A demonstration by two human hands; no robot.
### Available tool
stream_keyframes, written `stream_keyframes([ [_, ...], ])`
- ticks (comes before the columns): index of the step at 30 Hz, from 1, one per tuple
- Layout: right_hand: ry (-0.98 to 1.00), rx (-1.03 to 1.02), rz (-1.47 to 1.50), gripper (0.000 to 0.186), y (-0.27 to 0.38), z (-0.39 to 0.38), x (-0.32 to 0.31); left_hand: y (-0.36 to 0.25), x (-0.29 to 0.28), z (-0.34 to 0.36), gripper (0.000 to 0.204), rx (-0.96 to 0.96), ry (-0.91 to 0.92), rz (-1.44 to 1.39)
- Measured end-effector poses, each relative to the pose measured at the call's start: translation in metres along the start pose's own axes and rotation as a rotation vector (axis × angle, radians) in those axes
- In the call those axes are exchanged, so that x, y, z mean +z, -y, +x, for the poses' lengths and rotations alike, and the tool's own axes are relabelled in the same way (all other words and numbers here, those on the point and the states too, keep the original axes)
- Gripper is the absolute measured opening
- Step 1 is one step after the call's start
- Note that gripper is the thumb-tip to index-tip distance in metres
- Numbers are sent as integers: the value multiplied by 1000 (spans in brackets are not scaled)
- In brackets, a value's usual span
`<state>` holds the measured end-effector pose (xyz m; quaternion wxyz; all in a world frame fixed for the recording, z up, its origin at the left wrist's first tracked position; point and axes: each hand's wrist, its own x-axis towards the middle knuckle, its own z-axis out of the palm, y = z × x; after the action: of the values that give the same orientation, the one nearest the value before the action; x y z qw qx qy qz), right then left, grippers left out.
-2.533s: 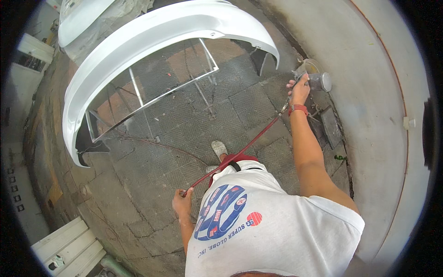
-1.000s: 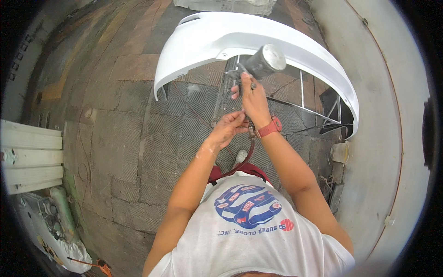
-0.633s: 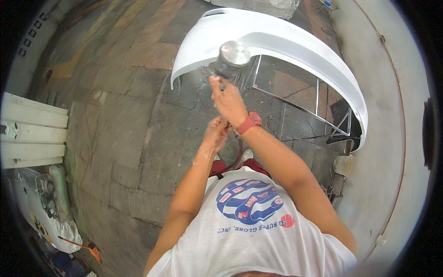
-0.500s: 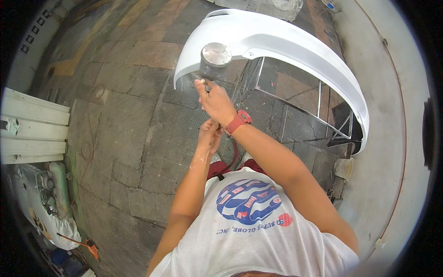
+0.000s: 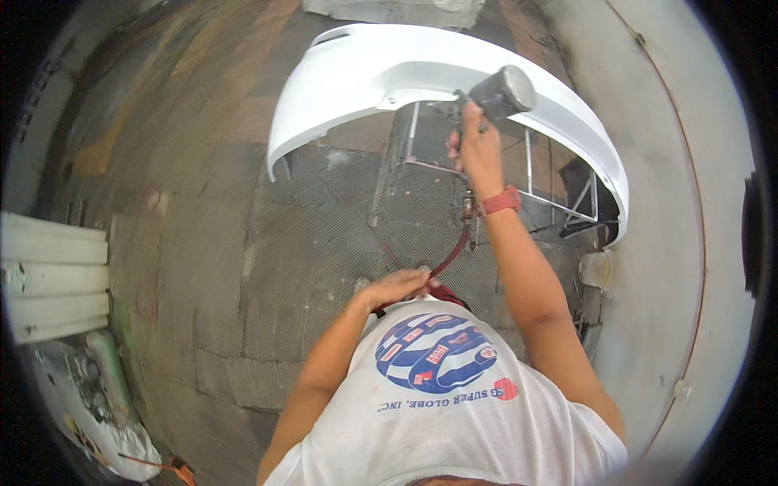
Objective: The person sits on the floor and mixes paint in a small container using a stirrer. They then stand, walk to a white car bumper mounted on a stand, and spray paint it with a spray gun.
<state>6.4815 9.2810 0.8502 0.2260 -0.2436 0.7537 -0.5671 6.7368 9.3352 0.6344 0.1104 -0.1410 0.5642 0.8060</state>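
Observation:
A white car bumper (image 5: pixel 348 77) arches across the area in front of me, propped on a thin metal stand (image 5: pixel 529 162). My right hand (image 5: pixel 480 158) is closed round a spray gun, whose dark grey cup (image 5: pixel 502 91) tilts to the right over the bumper's inner edge. From the gun's handle a red air hose (image 5: pixel 455 253) curves down toward my waist. There my left hand (image 5: pixel 399 286), slightly blurred, has its fingers curled at the hose. A red watch (image 5: pixel 500 201) is on my right wrist.
A pale wall (image 5: pixel 664 162) runs close along the right, with a tub (image 5: pixel 596 269) at its foot. Ribbed white panels (image 5: pixel 57 271) stand at the left. Below them are a green tank (image 5: pixel 109 368) and plastic-covered items. A covered object (image 5: pixel 397 10) lies beyond the bumper.
My right hand has swung the spray gun rightward along the bumper, and its cup now tilts. My left hand has dropped from beside the right wrist to my waist.

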Motion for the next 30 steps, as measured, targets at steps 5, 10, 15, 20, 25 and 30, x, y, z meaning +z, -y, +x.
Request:
stream_keyframes([
  [5,-277,-10,-25,64,-22,31,-123,81,-7,-37,54,-101,-278,326],
  [10,-468,33,-89,62,-70,40,-238,85,-6,-73,52,-280,-470,339],
  [15,-591,62,-87,61,-102,41,-333,87,-12,-68,51,-386,-476,478],
  [20,-720,85,-56,58,-122,43,-405,61,-2,-40,48,-378,-477,551],
  [25,-837,136,-127,58,-146,53,-481,12,23,-1,44,-293,-464,532],
  [30,-955,94,-420,69,-154,77,-533,-12,40,17,38,-224,-432,543],
])
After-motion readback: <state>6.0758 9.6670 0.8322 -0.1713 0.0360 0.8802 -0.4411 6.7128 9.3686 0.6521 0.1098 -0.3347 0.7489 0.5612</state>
